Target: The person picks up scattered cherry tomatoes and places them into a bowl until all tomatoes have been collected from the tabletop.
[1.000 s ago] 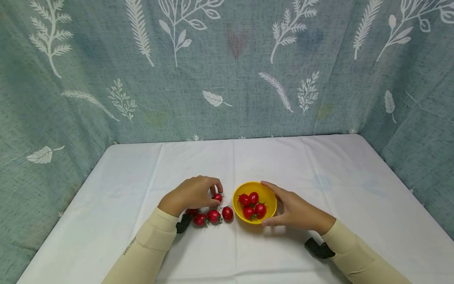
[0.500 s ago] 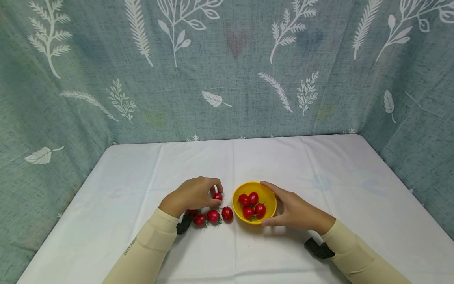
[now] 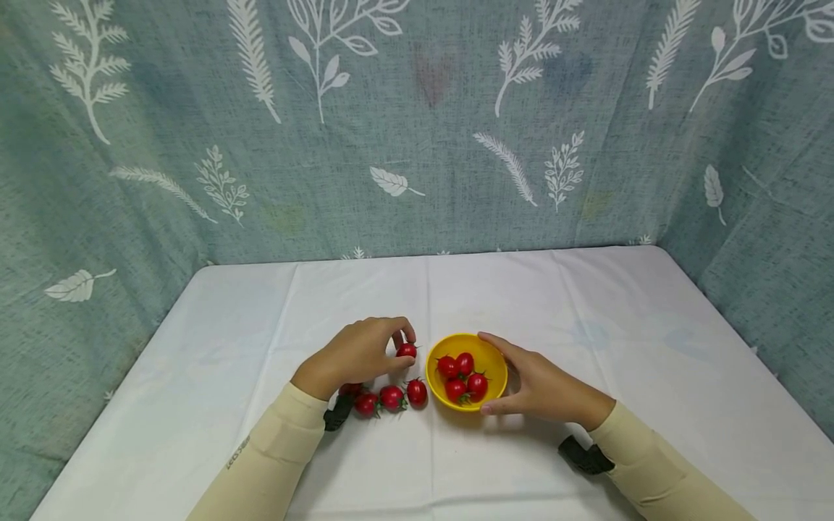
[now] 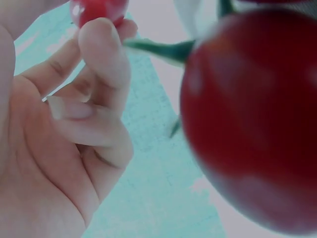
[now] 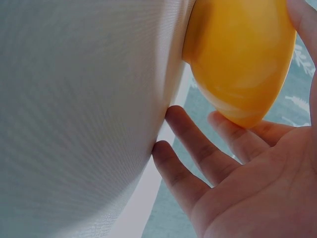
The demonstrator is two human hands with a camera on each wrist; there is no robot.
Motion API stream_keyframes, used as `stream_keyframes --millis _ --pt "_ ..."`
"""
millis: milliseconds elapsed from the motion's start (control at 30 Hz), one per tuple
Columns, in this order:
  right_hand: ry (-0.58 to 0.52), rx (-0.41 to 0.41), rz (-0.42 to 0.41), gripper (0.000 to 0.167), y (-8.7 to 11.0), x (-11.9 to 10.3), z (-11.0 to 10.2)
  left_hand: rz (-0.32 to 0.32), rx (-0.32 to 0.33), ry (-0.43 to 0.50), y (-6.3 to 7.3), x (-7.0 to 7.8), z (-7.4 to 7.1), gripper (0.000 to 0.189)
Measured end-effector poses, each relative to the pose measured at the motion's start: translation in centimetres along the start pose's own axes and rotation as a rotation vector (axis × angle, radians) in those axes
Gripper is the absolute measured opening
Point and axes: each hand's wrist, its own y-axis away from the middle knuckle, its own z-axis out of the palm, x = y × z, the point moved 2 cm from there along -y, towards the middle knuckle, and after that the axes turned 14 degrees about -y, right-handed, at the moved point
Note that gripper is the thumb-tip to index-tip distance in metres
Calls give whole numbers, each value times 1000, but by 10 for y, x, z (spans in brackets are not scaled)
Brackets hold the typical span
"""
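My left hand [image 3: 358, 353] pinches a red cherry tomato [image 3: 407, 350] between thumb and fingertips, left of the yellow bowl [image 3: 435, 383]. In the left wrist view, that cherry tomato [image 4: 97, 10] shows at the top, beyond the thumb. On the right, my right hand [image 3: 544, 383] holds the bowl, thumb at the near rim and index finger at the far rim. The right wrist view shows the bowl's outer wall [image 5: 242, 54] with the fingers around it; two fingertips [image 5: 163, 148] touch the white cloth. Several cherry tomatoes [image 3: 477, 386] with green stems lie inside the bowl.
A row of loose cherry tomatoes [image 3: 392, 398] lies on the white tablecloth [image 3: 508, 463] below the left hand; one is partly hidden by the wrist. Another loose tomato [image 3: 417, 392] sits close to the bowl's left side. A green leaf-patterned curtain [image 3: 391, 130] stands behind the table.
The left hand's fingers have lifted the cherry tomato and shifted it slightly up and right toward the bowl. The right hand and bowl have stayed in place.
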Motion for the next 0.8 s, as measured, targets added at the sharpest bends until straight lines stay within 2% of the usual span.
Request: stream_keyframes --millis 267,500,800 --pt "4 3 7 106 0 -1 0 46 85 49 0 2 -3 26" --pt "8 8 3 106 0 -1 -1 88 165 28 0 6 -6 29" --pt "-6 7 20 106 0 -1 -1 129 210 29 3 15 -9 30"
